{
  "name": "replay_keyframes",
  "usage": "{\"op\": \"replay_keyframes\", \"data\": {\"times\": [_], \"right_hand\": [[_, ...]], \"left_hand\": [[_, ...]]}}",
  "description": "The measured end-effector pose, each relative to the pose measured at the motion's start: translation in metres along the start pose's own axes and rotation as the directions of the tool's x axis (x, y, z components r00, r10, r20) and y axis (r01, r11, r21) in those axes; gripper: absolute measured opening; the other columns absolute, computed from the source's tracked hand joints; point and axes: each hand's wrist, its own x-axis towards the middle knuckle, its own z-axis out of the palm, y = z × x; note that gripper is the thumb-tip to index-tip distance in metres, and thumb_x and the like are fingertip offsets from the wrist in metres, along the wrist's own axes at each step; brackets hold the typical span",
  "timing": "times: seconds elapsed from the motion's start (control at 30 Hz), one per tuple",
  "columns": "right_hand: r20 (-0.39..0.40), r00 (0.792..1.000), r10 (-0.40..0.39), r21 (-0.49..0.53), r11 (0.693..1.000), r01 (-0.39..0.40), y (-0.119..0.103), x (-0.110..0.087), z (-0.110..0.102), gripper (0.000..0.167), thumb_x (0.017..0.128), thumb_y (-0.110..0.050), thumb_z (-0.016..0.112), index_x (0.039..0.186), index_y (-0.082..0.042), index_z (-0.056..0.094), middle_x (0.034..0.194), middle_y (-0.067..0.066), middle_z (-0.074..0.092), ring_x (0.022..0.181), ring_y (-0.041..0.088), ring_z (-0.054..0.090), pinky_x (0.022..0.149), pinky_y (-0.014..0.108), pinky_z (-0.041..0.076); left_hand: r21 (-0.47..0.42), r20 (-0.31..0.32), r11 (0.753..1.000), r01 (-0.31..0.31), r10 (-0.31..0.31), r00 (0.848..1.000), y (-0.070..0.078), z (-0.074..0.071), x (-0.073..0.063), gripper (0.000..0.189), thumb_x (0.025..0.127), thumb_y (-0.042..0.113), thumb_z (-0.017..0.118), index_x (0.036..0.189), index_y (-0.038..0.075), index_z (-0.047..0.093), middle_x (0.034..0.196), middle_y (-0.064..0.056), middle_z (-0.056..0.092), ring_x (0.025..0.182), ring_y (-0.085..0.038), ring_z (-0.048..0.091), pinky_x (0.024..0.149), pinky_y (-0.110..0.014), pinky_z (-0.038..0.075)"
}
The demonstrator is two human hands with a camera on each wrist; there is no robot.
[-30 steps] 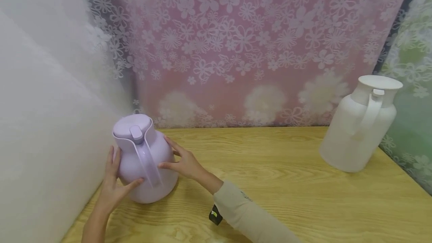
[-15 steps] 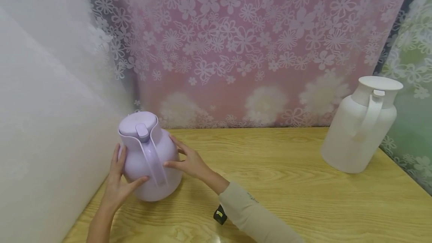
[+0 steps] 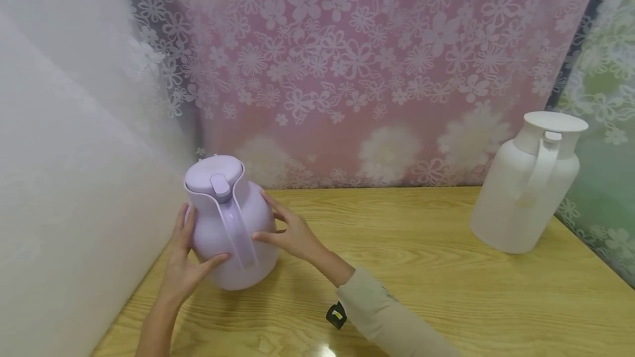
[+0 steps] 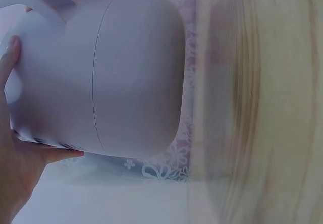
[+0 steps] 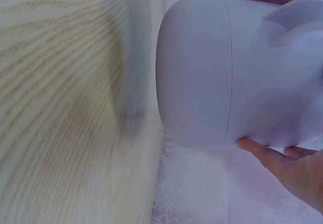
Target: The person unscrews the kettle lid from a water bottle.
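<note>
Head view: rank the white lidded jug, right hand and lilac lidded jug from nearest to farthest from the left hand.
1. Lilac lidded jug: touching the left hand.
2. Right hand: on that jug's right side.
3. White lidded jug: far right.

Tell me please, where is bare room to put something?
The widest bare patch of the table lies between the right sleeve and the white jug, back to the pink backdrop. Crowded: the left side, where left hand and right hand hold the lilac jug.
</note>
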Motion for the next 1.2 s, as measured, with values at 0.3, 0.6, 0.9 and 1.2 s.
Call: {"op": "replay_keyframes", "data": {"times": [0.3,0.6,0.9,1.2], "right_hand": [[-0.033,0.999,-0.004,-0.005,1.000,0.004,-0.001,-0.014,-0.019,0.079,0.079,-0.031,0.072,0.143,-0.039,0.027,0.146,-0.002,0.029,0.123,0.026,0.041,0.077,0.026,0.049],[-0.063,0.998,0.003,-0.004,1.000,-0.004,-0.002,-0.027,-0.037,0.079,0.078,-0.033,0.073,0.142,-0.041,0.028,0.146,-0.001,0.028,0.123,0.027,0.040,0.079,0.032,0.049],[-0.120,0.993,0.022,0.011,1.000,-0.021,0.004,-0.037,-0.051,0.079,0.077,-0.032,0.074,0.142,-0.039,0.030,0.145,0.008,0.030,0.121,0.031,0.043,0.079,0.036,0.049],[-0.133,0.990,0.037,0.001,0.999,-0.037,0.003,-0.043,-0.063,0.079,0.080,-0.020,0.073,0.145,-0.030,0.028,0.145,0.012,0.029,0.121,0.035,0.041,0.080,0.039,0.049]], "left_hand": [[-0.026,0.008,0.996,-0.091,0.091,0.996,0.021,0.016,0.006,0.104,0.055,-0.012,0.078,0.142,-0.001,0.023,0.145,-0.030,0.010,0.128,-0.047,0.014,0.088,-0.066,0.025],[-0.126,0.032,0.987,-0.100,0.105,0.994,0.025,0.032,0.011,0.102,0.056,-0.018,0.076,0.140,-0.003,0.020,0.145,-0.030,0.007,0.122,-0.050,0.023,0.086,-0.068,0.028],[-0.114,0.072,0.989,-0.099,0.107,0.992,0.031,0.045,0.018,0.100,0.057,-0.011,0.079,0.139,-0.004,0.022,0.144,-0.030,0.010,0.127,-0.048,0.018,0.092,-0.066,0.023],[-0.107,0.069,0.989,-0.105,0.113,0.991,0.002,0.065,0.020,0.108,0.057,-0.001,0.085,0.145,0.008,0.022,0.150,-0.016,0.008,0.133,-0.038,0.013,0.097,-0.062,0.020]]}}
